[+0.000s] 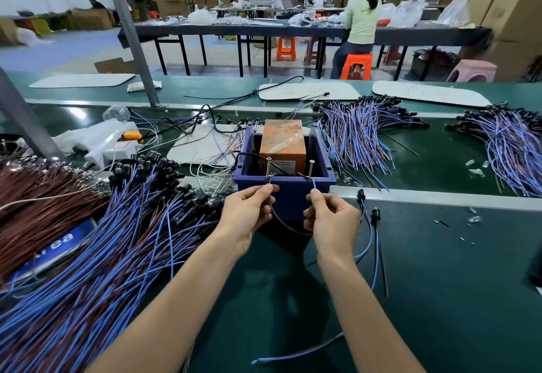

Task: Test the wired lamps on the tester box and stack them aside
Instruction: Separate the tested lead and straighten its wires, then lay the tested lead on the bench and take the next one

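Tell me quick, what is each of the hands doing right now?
Left hand: closed, pinching the brown wire by the left screw.
Right hand: closed, pinching the blue wire by the right screw.

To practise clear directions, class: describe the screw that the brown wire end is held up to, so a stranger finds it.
Find the blue box in the middle of the green bench. Two screws stand upright at its near rim, before the orange block. Yours is the left screw, above the left hand pinching the brown wire; the right screw meets a blue wire.
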Demonstrator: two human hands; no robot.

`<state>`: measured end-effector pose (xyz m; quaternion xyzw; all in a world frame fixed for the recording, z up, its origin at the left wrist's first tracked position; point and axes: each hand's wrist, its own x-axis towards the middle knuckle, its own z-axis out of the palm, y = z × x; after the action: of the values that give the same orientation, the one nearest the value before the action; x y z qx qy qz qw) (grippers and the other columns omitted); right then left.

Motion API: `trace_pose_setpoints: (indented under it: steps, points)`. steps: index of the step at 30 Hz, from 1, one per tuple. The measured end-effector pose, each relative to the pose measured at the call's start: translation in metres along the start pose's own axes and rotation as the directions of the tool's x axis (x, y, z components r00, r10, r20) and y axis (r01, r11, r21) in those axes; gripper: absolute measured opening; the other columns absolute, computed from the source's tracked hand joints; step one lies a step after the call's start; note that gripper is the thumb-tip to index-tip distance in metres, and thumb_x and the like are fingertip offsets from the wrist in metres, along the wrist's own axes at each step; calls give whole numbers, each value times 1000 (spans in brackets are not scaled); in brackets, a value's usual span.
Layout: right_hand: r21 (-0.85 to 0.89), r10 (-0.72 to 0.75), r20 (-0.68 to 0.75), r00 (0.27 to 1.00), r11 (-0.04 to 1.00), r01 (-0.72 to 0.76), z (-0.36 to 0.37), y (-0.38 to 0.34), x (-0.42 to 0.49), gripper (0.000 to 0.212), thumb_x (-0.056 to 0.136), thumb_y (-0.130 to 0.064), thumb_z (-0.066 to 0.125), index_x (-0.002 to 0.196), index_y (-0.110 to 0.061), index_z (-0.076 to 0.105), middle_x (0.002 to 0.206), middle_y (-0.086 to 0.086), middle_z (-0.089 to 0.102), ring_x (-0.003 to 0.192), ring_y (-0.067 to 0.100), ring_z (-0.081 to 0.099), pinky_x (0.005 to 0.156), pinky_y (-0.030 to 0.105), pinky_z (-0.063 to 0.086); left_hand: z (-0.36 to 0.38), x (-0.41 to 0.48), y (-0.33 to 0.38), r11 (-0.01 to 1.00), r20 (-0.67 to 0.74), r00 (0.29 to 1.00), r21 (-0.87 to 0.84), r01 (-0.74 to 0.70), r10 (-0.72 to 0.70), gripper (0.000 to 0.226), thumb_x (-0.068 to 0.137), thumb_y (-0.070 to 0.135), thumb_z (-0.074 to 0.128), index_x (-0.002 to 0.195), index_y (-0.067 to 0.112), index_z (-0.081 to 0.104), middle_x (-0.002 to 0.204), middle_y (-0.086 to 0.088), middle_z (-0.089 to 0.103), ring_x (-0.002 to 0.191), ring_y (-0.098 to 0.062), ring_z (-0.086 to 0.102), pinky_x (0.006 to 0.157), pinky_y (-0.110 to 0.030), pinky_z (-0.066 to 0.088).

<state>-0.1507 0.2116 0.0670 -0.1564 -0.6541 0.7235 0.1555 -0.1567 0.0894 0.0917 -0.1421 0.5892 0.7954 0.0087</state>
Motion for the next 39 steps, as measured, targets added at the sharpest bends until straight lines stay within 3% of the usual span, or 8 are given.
trace_pose_setpoints:
  steps: [26,29,33,35,36,37,38,39]
  points:
    - [-55,-17,36,999,998,19,1,0,-2,25,92,-25,62,69,-19,69,46,-7,57,48,8,53,55,30,47,-4,-10,3,1000,-33,999,-17,5,-6,20,93,11,58,79,10,72,61,2,62,46,-2,55,48,-15,49]
    - [-158,9,260,966,987,34,-7,-2,-9,24,89,-21,64,65,-18,69,60,-1,67,64,15,62,67,35,51,-8,-21,7,1000,51,999,-20,12,-11,22,93,11,56,78,9,72,63,0,65,49,-4,58,51,-17,51]
    - [-330,186,678,711,941,69,-28,-2,-28,22,89,-19,63,68,-19,71,67,3,69,54,18,61,52,29,47,-44,-49,14,981,339,941,177,-76,11,29,93,3,53,76,10,75,74,-9,70,59,-13,63,58,-21,54]
    - [-444,248,735,631,879,171,-39,-2,-39,20,88,-25,64,70,-19,70,61,-1,67,47,13,54,48,25,44,-72,-57,16,856,344,935,458,-241,79,28,92,0,55,80,15,76,78,-4,73,64,-11,65,62,-19,52]
    - [-501,284,751,597,834,233,-42,-2,-45,20,87,-28,64,71,-20,71,61,0,67,48,11,53,49,24,44,-87,-56,17,670,288,940,663,-333,183,24,91,3,59,86,20,76,82,0,74,71,-10,66,66,-18,52]
    - [-548,311,763,566,776,313,-44,-3,-49,19,86,-33,64,75,-21,73,64,3,68,51,8,53,53,24,45,-103,-51,17,385,254,926,854,-350,280,18,90,10,62,98,23,73,92,3,72,83,-12,66,75,-20,50]
    - [-576,324,774,544,717,393,-44,-3,-53,20,86,-38,64,80,-22,74,69,3,70,55,5,54,58,23,45,-116,-47,18,87,229,918,959,-269,323,26,89,20,64,114,24,66,105,2,66,96,-16,61,85,-25,47]
    - [-579,321,786,529,682,446,-42,-4,-57,21,86,-41,63,87,-24,75,76,0,72,62,2,57,64,21,46,-127,-43,17,-128,192,927,979,-159,323,39,90,28,62,129,26,56,117,0,57,105,-20,53,91,-29,43]
